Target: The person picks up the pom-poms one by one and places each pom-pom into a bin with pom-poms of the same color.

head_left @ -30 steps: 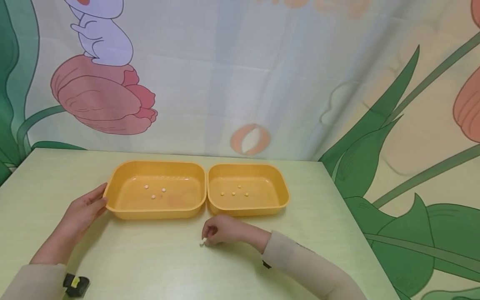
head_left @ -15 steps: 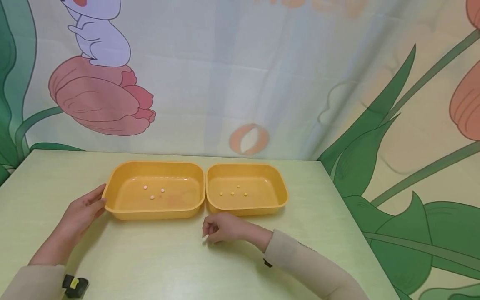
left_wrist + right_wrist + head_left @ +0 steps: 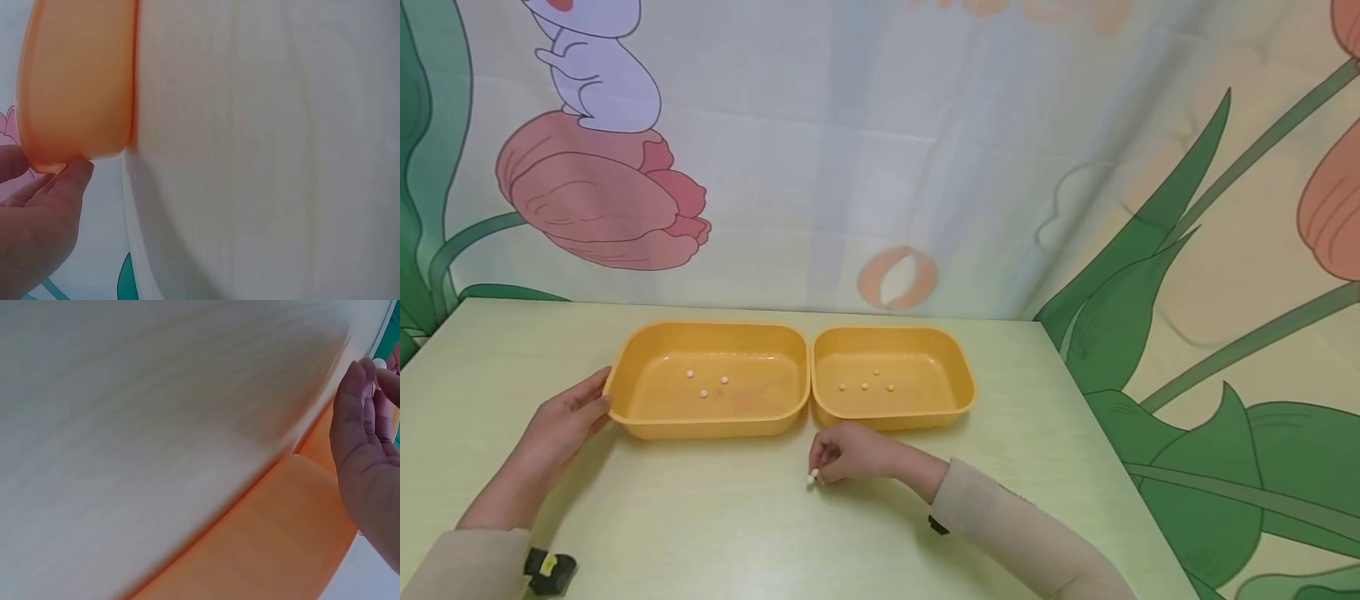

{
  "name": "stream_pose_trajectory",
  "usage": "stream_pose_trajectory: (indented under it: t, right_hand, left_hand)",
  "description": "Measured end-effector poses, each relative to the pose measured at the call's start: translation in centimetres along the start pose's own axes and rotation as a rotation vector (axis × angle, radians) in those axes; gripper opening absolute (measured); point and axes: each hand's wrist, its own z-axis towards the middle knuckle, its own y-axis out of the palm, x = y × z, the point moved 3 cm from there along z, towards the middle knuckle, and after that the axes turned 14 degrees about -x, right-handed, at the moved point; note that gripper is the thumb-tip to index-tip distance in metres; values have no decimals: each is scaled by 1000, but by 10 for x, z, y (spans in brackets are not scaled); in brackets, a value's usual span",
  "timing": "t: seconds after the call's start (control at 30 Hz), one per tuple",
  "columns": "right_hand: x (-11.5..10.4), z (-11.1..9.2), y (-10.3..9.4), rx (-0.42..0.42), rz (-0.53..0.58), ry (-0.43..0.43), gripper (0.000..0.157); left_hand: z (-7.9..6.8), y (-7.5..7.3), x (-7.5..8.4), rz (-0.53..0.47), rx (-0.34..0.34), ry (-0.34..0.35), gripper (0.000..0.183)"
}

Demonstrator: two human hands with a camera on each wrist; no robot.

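Two yellow plastic trays stand side by side on the table. The left tray (image 3: 715,429) holds three small whitish round pieces (image 3: 703,394). In the right tray (image 3: 895,422) lie several small pale yellow round pieces (image 3: 864,387). My left hand (image 3: 561,425) holds the outer end of the left tray; the left wrist view has its fingertips (image 3: 80,165) against the tray wall. My right hand (image 3: 853,452), in front of the trays, pinches small white round pieces (image 3: 812,477) between thumb and fingers, just over the table. The right wrist view shows one white piece (image 3: 379,363) partly hidden by fingers.
The pale green table (image 3: 700,517) reaches back to a printed cloth (image 3: 790,167) with flowers and a white animal. A black wrist strap device (image 3: 552,572) sits by the left sleeve. The trays' adjoining walls touch or nearly touch.
My right hand has shifted slightly right and up, with the white pieces now showing at its fingertips. The left hand stays at the left tray, and the trays have not visibly moved.
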Motion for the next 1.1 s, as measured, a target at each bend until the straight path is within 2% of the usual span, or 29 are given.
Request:
stream_pose_trajectory:
  t: [0.37,0.7,1.1]
  right_hand:
    - [2,0,0,-16,33,6,8]
    - [4,-1,2,-21,149,-4,8]
    - [3,-4,-2,-16,123,-21,6]
  left_hand:
    - [1,0,-1,-8,1,3,62]
    - [0,0,-1,2,-1,-10,62]
    - [0,-1,-1,-6,-5,-3,62]
